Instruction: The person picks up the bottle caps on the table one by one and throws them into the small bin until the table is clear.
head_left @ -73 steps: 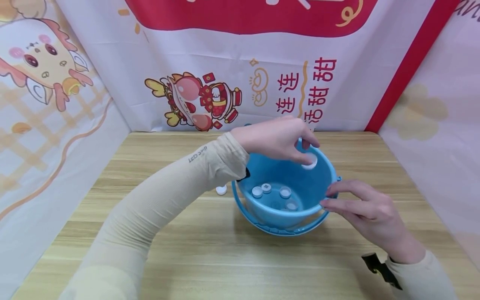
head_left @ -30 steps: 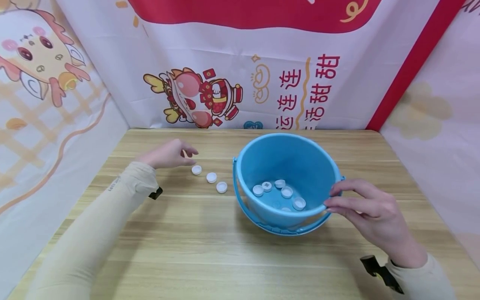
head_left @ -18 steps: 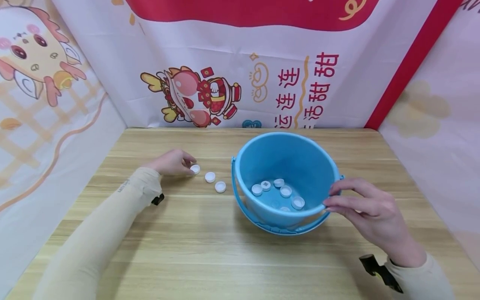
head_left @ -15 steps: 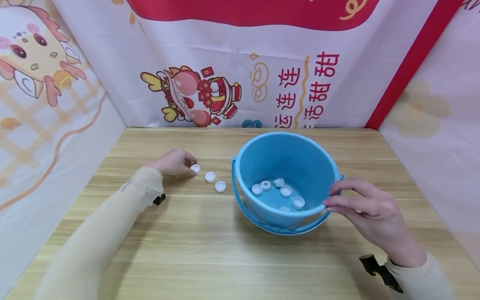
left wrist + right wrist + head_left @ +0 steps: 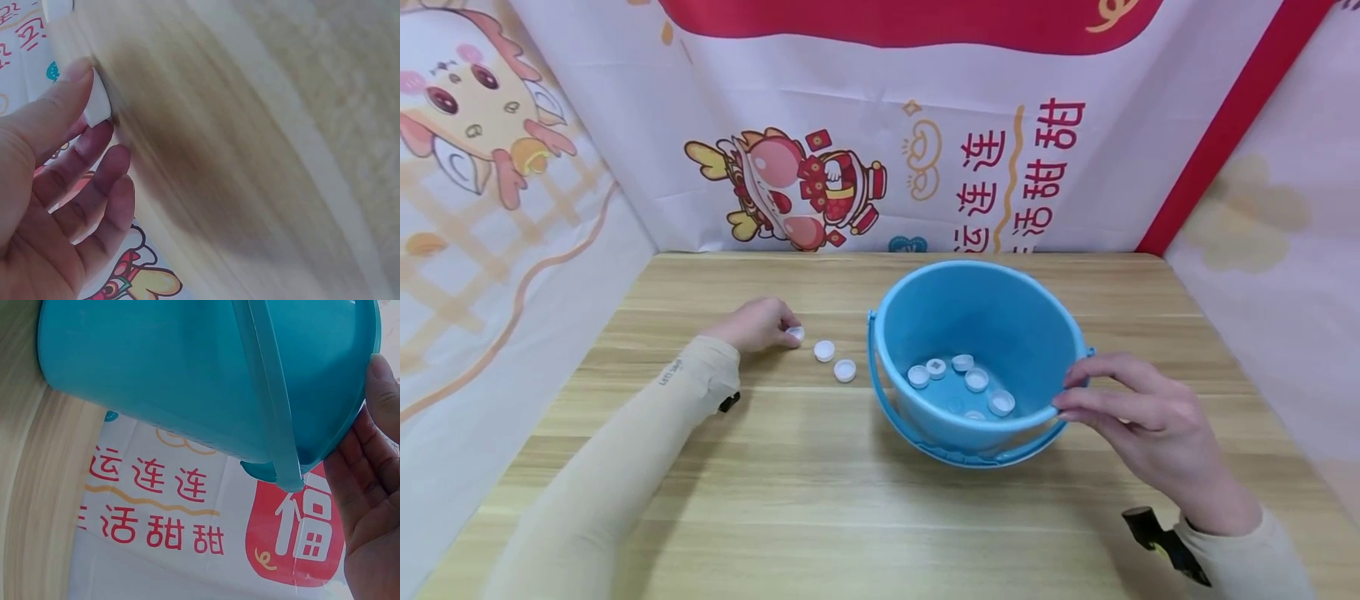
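Note:
At the left of the table, my left hand (image 5: 756, 325) pinches a white bottle cap (image 5: 796, 334) between thumb and fingertips. The left wrist view shows that cap (image 5: 99, 100) tilted on edge, close to the wood. Two more white caps, a nearer one (image 5: 845, 370) and a farther one (image 5: 824, 351), lie between this hand and the blue bucket (image 5: 973, 304). Several caps (image 5: 977, 380) rest on the bucket's bottom. My right hand (image 5: 1157, 429) grips the bucket's right rim, thumb on one side and fingers on the other, as the right wrist view also shows.
The bucket's handle (image 5: 951, 457) hangs down around its near side. Printed cloth (image 5: 820, 92) stands along the back of the wooden table (image 5: 820, 492), with more cloth at both sides. A black strap piece (image 5: 1165, 546) sits at the right wrist.
My left hand came away from the bucket, where it held a cap over the opening, back left to the table and took hold of another cap. The right hand stays on the rim.

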The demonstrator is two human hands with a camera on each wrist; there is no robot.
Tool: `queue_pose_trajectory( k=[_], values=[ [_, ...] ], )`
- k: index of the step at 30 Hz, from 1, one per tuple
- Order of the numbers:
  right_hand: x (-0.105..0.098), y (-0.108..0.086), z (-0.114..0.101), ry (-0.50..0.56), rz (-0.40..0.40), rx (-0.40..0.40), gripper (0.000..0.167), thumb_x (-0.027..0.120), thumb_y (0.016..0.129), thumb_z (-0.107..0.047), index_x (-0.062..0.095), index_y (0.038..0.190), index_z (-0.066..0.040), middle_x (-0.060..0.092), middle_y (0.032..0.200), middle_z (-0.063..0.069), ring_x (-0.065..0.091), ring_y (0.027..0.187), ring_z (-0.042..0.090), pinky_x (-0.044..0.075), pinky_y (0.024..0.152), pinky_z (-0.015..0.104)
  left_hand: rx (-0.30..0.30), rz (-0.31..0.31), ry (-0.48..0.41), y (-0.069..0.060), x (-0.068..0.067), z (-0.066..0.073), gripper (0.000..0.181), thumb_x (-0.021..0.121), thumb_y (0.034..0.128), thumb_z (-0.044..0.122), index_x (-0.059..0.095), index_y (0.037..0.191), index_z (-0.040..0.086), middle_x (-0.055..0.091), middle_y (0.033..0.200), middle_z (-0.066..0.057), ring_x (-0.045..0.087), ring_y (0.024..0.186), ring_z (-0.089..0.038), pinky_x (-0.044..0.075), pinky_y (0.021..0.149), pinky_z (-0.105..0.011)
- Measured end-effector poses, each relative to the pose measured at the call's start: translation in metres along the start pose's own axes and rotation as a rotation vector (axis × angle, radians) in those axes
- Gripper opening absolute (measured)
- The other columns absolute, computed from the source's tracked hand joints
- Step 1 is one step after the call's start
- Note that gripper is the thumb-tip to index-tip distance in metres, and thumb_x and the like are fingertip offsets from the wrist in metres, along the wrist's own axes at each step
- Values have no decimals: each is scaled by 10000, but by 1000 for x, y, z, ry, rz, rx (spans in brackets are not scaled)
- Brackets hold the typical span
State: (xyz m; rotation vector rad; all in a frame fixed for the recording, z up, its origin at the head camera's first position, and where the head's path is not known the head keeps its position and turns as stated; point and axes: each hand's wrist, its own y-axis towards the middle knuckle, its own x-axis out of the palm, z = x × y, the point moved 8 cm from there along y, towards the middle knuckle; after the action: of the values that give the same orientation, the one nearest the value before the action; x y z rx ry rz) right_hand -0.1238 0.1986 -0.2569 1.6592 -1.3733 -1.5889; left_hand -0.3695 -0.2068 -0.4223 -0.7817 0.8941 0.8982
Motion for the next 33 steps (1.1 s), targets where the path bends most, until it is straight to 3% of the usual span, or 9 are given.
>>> queue_pose_trajectory(
  k=[10,16,20,26,33],
  values=[
    [0,7,-3,-35,35,-15,357,679,906,-335,780,834,-1,657,862,170,619,880,132,472,868,112,-7,40,66,-4,-7,16,227,796,854,171,768,1029,29,723,957,-105,627,853,-229,505,879,-429],
    [1,8,-5,-16,47,-27,354,686,903,-329,775,836,8,652,851,168,620,878,126,468,874,112,54,76,148,-9,-5,26,142,788,853,121,785,954,21,710,836,-83,595,768,-234,497,812,-437],
    [1,7,-6,5,40,-24,354,686,904,-318,770,845,20,653,854,171,625,892,121,468,879,120,13,87,179,-11,-2,27,115,783,857,120,783,938,38,707,884,-88,616,824,-249,502,853,-430],
    [0,5,-6,-2,32,-16,362,683,905,-322,771,851,25,656,858,169,628,900,120,469,874,122,-57,82,157,-12,0,27,179,767,874,116,762,1030,29,707,1016,-126,634,933,-273,492,926,-446],
    [1,4,-4,-51,5,10,388,662,913,-359,781,865,7,661,867,158,621,904,93,473,846,103,-11,92,82,-12,3,16,100,763,881,140,790,952,74,724,895,-56,612,814,-230,495,854,-433]
  ],
)
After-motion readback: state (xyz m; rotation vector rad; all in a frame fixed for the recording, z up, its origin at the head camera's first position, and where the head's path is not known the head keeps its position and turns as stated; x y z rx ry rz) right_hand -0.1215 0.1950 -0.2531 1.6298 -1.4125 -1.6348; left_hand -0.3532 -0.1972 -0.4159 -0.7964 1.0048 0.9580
